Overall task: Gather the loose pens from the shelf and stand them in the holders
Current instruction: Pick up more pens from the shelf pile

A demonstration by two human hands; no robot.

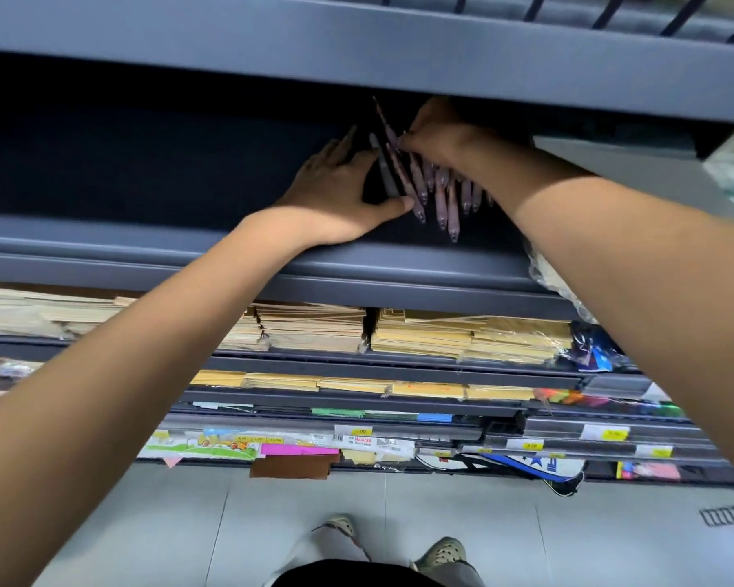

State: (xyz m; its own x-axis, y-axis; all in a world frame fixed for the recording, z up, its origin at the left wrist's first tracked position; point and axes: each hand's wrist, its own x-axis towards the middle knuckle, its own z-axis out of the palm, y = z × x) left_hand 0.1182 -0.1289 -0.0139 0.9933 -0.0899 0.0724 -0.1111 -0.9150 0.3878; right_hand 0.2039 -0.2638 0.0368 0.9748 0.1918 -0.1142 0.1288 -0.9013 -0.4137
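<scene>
Several pinkish pens (446, 197) lie side by side on the dark grey shelf (272, 264), tips pointing toward me. My left hand (340, 188) lies flat on the shelf to their left, thumb stretched out and touching the leftmost pens, fingers straight. My right hand (437, 137) reaches in from the right, its fingers curled over the far ends of the pens and pinching some of them. One pen (384, 125) sticks up at a slant between the two hands. No pen holder shows in this view.
The shelf above (357, 48) hangs low over both hands. A plastic-wrapped packet (547, 273) sits at the shelf's right end. Lower shelves carry stacks of brown envelopes (462, 332) and coloured paper. My feet stand on the tiled floor (272, 523).
</scene>
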